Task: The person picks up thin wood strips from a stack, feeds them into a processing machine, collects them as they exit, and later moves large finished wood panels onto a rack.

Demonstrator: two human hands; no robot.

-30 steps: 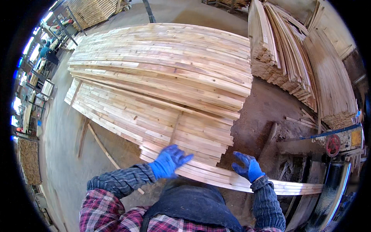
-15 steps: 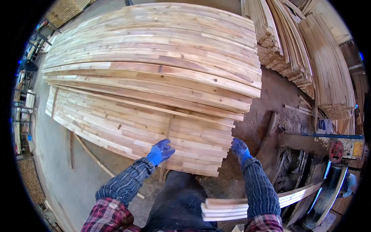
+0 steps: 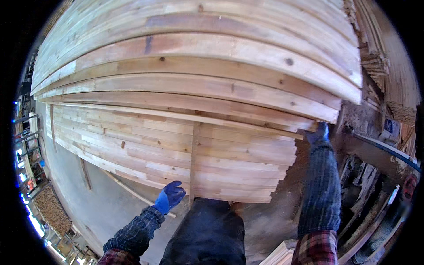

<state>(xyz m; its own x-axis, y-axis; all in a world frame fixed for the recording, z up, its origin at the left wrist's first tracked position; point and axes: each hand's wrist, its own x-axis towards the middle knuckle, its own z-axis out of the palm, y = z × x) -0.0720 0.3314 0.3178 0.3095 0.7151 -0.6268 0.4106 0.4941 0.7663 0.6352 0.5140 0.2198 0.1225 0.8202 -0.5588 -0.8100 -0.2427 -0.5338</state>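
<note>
Both of my hands wear blue gloves. My right hand (image 3: 318,133) is at the right end of a long wooden board (image 3: 198,104) on the near side of the higher stack, its fingers curled around that end; blur hides the fingertips. My left hand (image 3: 170,197) hovers over the near edge of the lower layer of boards (image 3: 150,141), fingers apart and slightly bent, holding nothing. A thin wooden strip (image 3: 194,154) lies crosswise over this lower layer. A narrow board (image 3: 176,114) runs lengthwise along the foot of the higher stack.
The higher board stack (image 3: 212,44) fills the far side. More stacked timber (image 3: 399,84) stands at the far right. Machinery with a roller (image 3: 380,238) is at the near right, beside a few board ends (image 3: 280,254). A loose stick (image 3: 132,191) lies on the floor at left.
My right hand has moved away from me and rightward, from beside the lower layer onto a board end of the higher stack. My view has shifted closer to that stack.
</note>
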